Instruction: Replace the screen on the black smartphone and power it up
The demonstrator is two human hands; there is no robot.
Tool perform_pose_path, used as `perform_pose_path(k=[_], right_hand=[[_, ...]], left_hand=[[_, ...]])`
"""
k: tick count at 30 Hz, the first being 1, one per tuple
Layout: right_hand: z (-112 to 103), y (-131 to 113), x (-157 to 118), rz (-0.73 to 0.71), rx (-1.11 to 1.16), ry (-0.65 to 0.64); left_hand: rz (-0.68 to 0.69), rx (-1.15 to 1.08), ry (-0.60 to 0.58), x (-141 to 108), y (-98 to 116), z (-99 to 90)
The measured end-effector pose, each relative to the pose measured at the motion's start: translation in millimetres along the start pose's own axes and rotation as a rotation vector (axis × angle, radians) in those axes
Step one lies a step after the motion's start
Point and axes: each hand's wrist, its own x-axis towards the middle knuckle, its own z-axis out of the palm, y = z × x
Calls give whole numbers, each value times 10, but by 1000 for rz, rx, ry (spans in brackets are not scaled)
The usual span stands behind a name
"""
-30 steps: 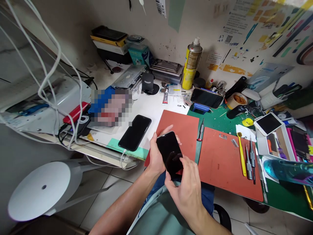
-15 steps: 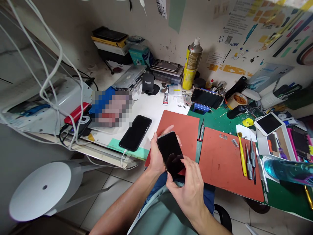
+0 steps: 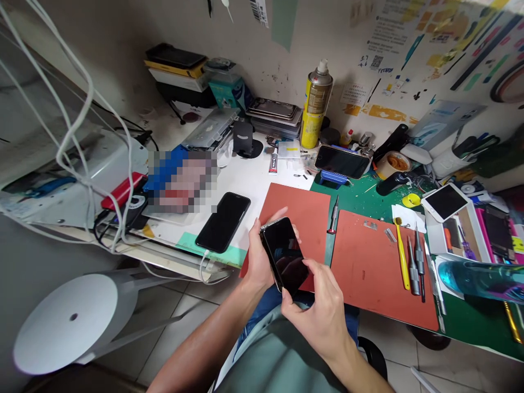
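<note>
A black smartphone [image 3: 284,252] with a dark, reflective screen is tilted above the front edge of the bench. My left hand [image 3: 258,256] wraps round its left side and back, with fingertips showing past the far edge. My right hand [image 3: 323,303] touches the phone's right edge and lower corner with index finger and thumb. Left of my hands, another black phone [image 3: 224,222] lies on the white surface with a white cable plugged into its lower end. Beneath and beyond the held phone is an orange-red mat [image 3: 301,210].
A second orange-red mat [image 3: 360,262] lies to the right, with a yellow brush [image 3: 402,254] and several slim tools. A screwdriver [image 3: 334,215] lies between the mats. Farther back stand a spray can [image 3: 316,106] and a phone on a blue stand [image 3: 341,162]. A white stool [image 3: 67,322] is at lower left.
The view has shifted slightly, so the bench items appear a little farther left. The held phone is tilted a bit more, and its left side edge shows more. Both hands remain on it.
</note>
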Motion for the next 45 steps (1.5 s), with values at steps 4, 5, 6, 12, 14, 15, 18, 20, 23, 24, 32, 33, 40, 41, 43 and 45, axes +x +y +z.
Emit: perform_pose_path(k=[4, 5, 6, 12, 14, 15, 18, 20, 23, 24, 32, 33, 40, 41, 43, 45], right_hand=[[-54, 10, 30, 56, 35, -42], [-69, 18, 39, 65, 49, -51], [-85, 28, 48, 73, 64, -60], [-195, 110, 90, 226, 253, -166], [-223, 126, 102, 298, 337, -196], [-233, 130, 108, 329, 373, -207], [-254, 143, 128, 387, 475, -224], [-266, 169, 136, 414, 551, -234], [-289, 241, 140, 456, 694, -279], [-298, 270, 141, 475, 746, -299], [-318, 428, 148, 574, 1009, -355], [-315, 439, 147, 579, 1027, -362], [-303, 495, 158, 633, 1075, -371], [-302, 500, 162, 636, 1084, -373], [-299, 507, 169, 643, 1105, -381], [-298, 513, 173, 656, 1124, -387]], left_hand=[[-16, 10, 28, -5, 8, 23], [-19, 12, 27, -4, 12, 27], [-23, 13, 25, -3, 19, 31], [-75, 36, 62, 2, 65, 46], [-102, 49, 83, -6, 79, 55], [-112, 54, 95, -11, 86, 61], [-140, 66, 130, -26, 108, 89], [-153, 77, 140, -33, 126, 113], [-153, 108, 148, -39, 151, 149], [-158, 114, 151, -40, 158, 161], [-180, 167, 172, -3, 158, 159], [-171, 174, 162, 7, 154, 148], [-154, 171, 128, 35, 150, 144], [-152, 171, 129, 34, 153, 153], [-149, 175, 135, 31, 159, 170], [-148, 182, 139, 30, 162, 182]])
